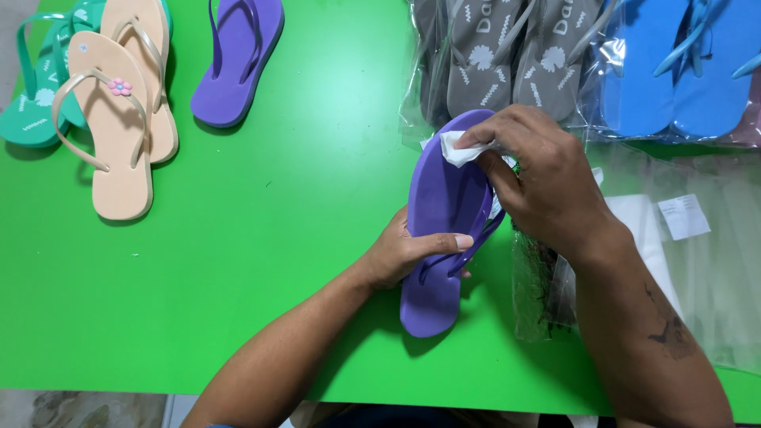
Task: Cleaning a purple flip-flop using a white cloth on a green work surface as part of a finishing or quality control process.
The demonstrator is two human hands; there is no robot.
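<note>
A purple flip-flop (pixel 441 198) lies tilted on the green table (pixel 261 238) in the middle of the view. My left hand (pixel 408 252) grips its lower half, thumb across the sole near the strap. My right hand (pixel 539 178) presses a small white cloth (pixel 460 149) against the toe end of the sole. The cloth is partly hidden under my fingers.
A second purple flip-flop (pixel 238 59) lies at the top centre-left. A beige pair (pixel 119 119) and a green pair (pixel 36 95) sit at top left. Bagged grey flip-flops (pixel 499 63) and blue ones (pixel 674 71) are top right. Clear plastic bags (pixel 697 238) lie at right.
</note>
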